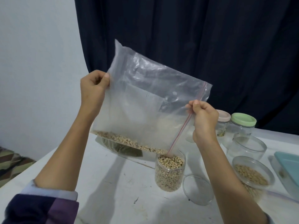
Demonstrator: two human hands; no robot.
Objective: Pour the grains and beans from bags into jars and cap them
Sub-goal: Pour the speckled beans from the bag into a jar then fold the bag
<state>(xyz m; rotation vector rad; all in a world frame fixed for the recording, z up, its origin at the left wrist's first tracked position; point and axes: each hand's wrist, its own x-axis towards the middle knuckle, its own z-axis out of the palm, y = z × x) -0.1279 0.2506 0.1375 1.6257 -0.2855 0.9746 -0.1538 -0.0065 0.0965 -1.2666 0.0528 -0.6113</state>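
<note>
A white, scuffed bench [113, 183] stands against a pale wall [37, 46] with a dark navy curtain [210, 38] hanging behind it. At about 3 o'clock on the bench sit two clear jars, one with a pink lid [223, 115] and one with a green lid [243, 119], an open empty jar [250, 145] in front of them, and a jar of tan grain [252, 173] nearer the person. A teal tray [289, 165] lies at the far right edge. A clear loose lid [198, 189] rests flat just beside the middle jar.

The zip bag [145, 102] is held up above the bench, tilted, nearly drained, with a thin line of black-eyed beans [129, 141] along its lower edge. Its lower corner dips into the bean jar [169, 170] at about 5 o'clock, which is nearly full. The left hand [94, 84] pinches the bag's upper left edge; the right hand [203, 117] pinches the red zip strip.
</note>
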